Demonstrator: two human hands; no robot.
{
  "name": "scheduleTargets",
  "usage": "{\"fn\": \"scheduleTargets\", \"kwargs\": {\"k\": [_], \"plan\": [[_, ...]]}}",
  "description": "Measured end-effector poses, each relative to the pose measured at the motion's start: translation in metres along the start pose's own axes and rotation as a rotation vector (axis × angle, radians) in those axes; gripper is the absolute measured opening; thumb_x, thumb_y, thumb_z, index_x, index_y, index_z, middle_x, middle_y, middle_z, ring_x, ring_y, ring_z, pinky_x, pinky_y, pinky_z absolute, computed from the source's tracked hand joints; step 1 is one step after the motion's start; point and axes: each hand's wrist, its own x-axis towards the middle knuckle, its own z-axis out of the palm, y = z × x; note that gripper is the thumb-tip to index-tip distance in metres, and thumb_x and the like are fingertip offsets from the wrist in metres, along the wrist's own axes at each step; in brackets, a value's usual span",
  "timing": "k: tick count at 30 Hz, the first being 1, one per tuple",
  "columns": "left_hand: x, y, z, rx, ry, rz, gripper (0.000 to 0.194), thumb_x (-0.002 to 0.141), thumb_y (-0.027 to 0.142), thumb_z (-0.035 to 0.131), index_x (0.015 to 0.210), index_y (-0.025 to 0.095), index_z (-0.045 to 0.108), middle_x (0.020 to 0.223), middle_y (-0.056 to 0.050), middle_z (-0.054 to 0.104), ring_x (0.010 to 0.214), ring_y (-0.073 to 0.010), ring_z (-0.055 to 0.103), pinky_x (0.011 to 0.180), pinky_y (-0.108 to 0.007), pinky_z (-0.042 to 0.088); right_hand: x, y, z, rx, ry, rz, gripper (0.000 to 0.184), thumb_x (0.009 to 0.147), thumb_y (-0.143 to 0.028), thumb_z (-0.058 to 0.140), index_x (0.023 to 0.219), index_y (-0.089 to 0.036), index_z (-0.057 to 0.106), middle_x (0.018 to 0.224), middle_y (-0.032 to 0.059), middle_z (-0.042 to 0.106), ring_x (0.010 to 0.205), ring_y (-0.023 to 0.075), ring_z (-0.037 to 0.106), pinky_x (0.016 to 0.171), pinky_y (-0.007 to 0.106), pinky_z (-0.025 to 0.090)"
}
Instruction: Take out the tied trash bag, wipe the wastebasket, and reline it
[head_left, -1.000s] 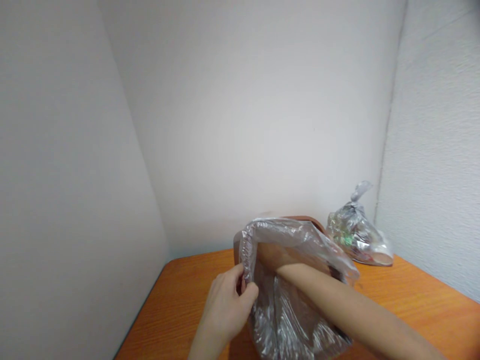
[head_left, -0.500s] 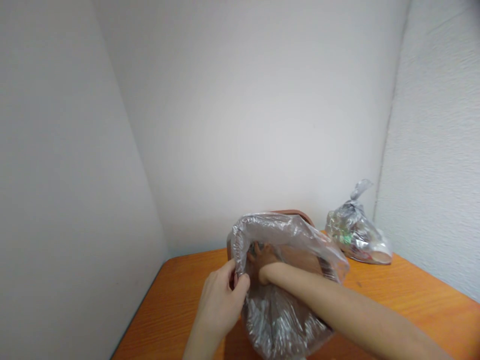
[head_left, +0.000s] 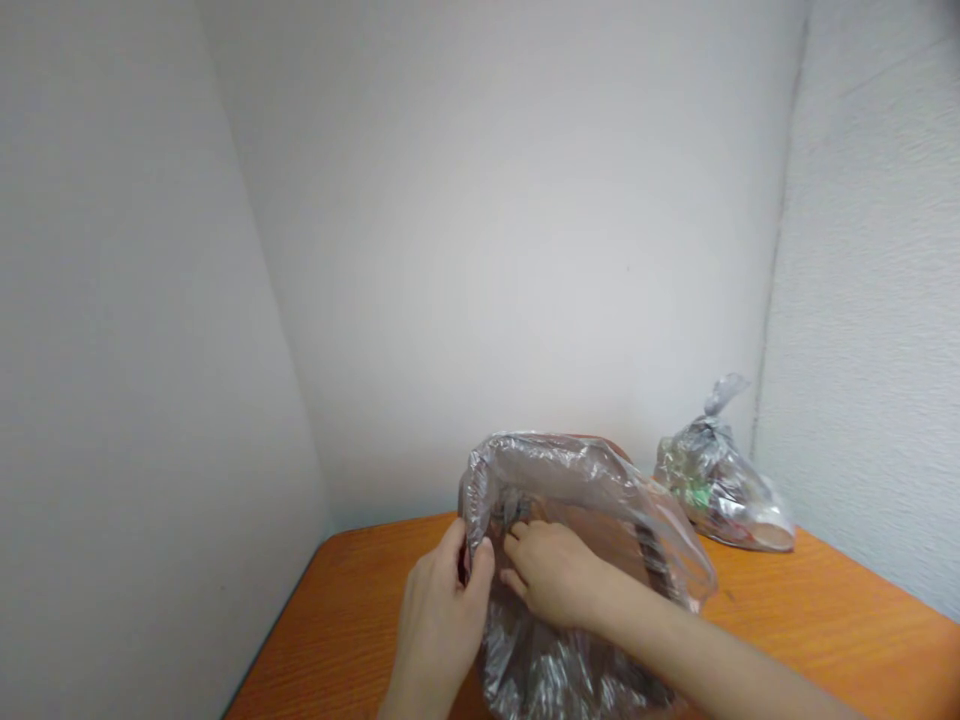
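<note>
White walls (head_left: 510,230) meet in a corner, with a rougher textured wall (head_left: 862,300) on the right, and an orange wood-grain surface (head_left: 337,625) spreads toward the person. Near the middle of the view lies a clear plastic bag (head_left: 559,465), its mouth held open in a wide loop that faces up and toward the person. Its long axis runs from the far rim toward the near side, where the lower end passes out of view. A curved brown rim (head_left: 607,441) shows just behind the plastic, probably part of a container inside the bag, though the crinkled film hides too much to tell its shape.

The left hand (head_left: 439,620) sits at the left edge of the mouth, its fingers (head_left: 480,565) clamped on the gathered plastic. The right hand (head_left: 555,575) reaches in from the right, within the loop and just beside the left hand. Its fingers (head_left: 517,570) are slightly apart, and whether they grip anything cannot be told.

Farther right, a knotted plastic bag (head_left: 712,480) rests on the surface near the textured wall, its tied neck pointing up and a green patch showing among its contents.
</note>
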Motion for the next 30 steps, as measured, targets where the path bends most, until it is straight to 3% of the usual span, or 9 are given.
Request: {"fn": "scheduleTargets", "kwargs": {"k": [2,5,8,13,17,23,30], "plan": [[0.003,-0.004,-0.001,-0.017,0.032,-0.004,0.028,0.094,0.037,0.04,0.092,0.02,0.062,0.081,-0.005,0.067,0.076,-0.0201,0.06,0.069,-0.026,0.038,-0.023,0.001,-0.009,-0.001,0.142,-0.034,0.027,0.095,-0.027,0.051,0.116,-0.017,0.065,0.117,0.0114,0.067,0.111,0.0261,0.061,0.098,0.044,0.049],[0.006,-0.009,-0.002,-0.044,0.063,-0.02,0.029,0.094,0.038,0.041,0.089,0.019,0.062,0.08,-0.005,0.066,0.077,-0.0203,0.061,0.071,-0.026,0.04,-0.055,0.013,-0.013,-0.085,0.47,-0.055,0.043,0.097,-0.028,0.045,0.139,-0.019,0.048,0.148,0.0111,0.046,0.137,0.0284,0.039,0.11,0.049,0.038],[0.007,-0.012,-0.005,-0.059,0.074,-0.015,0.031,0.094,0.038,0.04,0.09,0.017,0.063,0.077,-0.004,0.065,0.076,-0.0197,0.06,0.071,-0.025,0.041,-0.068,0.032,-0.011,-0.175,0.634,-0.003,0.053,0.097,-0.032,0.046,0.147,-0.02,0.036,0.157,0.0091,0.03,0.145,0.0294,0.025,0.114,0.054,0.029],[0.007,-0.015,-0.01,-0.093,0.057,0.016,0.033,0.094,0.039,0.042,0.09,0.016,0.064,0.072,-0.002,0.062,0.073,-0.0182,0.059,0.071,-0.024,0.042,-0.054,0.059,-0.008,-0.156,0.647,0.086,0.06,0.099,-0.038,0.042,0.153,-0.021,0.023,0.162,0.0083,0.018,0.148,0.0294,0.015,0.115,0.055,0.026],[0.006,-0.014,-0.017,-0.137,0.018,0.053,0.033,0.092,0.039,0.045,0.086,0.016,0.066,0.068,-0.001,0.061,0.07,-0.0173,0.057,0.071,-0.023,0.043,-0.043,0.076,-0.013,0.045,0.687,0.119,0.059,0.101,-0.041,0.038,0.154,-0.021,0.021,0.158,0.0098,0.028,0.145,0.0249,0.025,0.116,0.05,0.028],[0.003,-0.011,-0.026,-0.157,-0.036,0.098,0.033,0.089,0.039,0.047,0.087,0.015,0.07,0.07,-0.002,0.065,0.068,-0.0175,0.057,0.071,-0.024,0.045,-0.044,0.093,-0.012,0.393,0.71,0.203,0.047,0.099,-0.045,0.043,0.14,-0.023,0.045,0.136,0.0081,0.056,0.126,0.0224,0.051,0.108,0.041,0.04],[0.001,-0.017,-0.033,-0.128,-0.115,0.09,0.033,0.092,0.04,0.046,0.095,0.016,0.069,0.082,-0.003,0.069,0.075,-0.0187,0.061,0.069,-0.024,0.046,-0.042,0.102,-0.008,0.468,0.698,0.151,0.033,0.1,-0.037,0.043,0.13,-0.029,0.055,0.127,0.0007,0.063,0.118,0.0181,0.057,0.102,0.034,0.044]]}}
